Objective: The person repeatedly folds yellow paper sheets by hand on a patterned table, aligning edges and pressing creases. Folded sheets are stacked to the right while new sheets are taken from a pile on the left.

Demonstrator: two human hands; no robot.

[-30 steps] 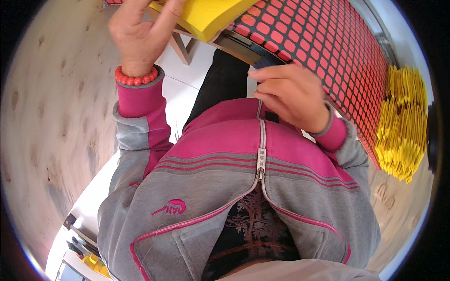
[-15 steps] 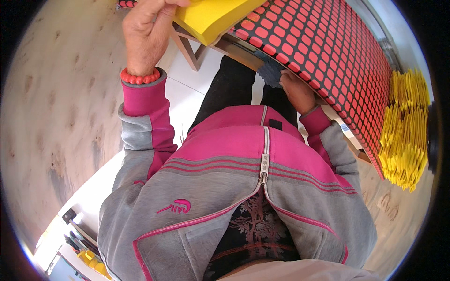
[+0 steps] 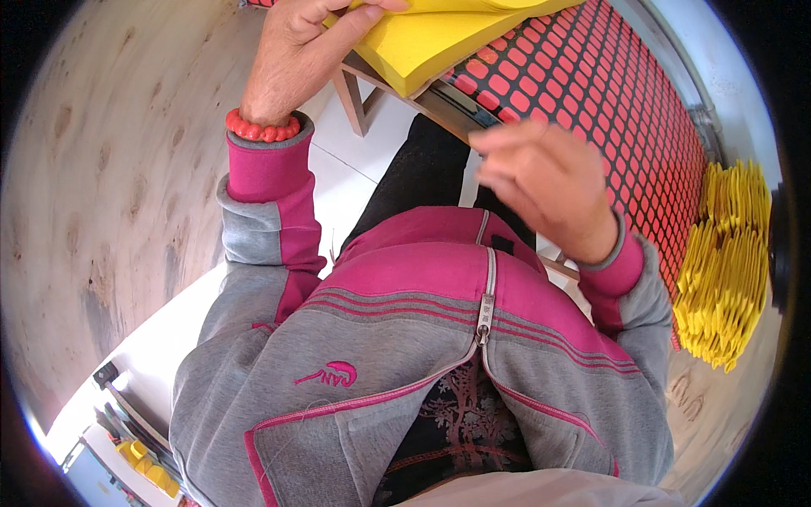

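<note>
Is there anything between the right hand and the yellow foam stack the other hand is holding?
Nothing visible is in the way. The right hand hovers open above the lap, with only open space up to the yellow foam stack, which the left hand already grips at its edge.

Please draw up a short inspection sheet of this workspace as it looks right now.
Surface: red mat with a grid of cut-outs on a wooden table.
Job's things: yellow foam sheets at the table's edge.
Clutter: pile of yellow pieces at the right.
Hands: left hand touches the yellow foam sheets; right hand is free above the lap, blurred.
Cables: nothing seen.
Surroundings: wood-look floor, white tiles, small yellow parts on a low shelf.
</note>
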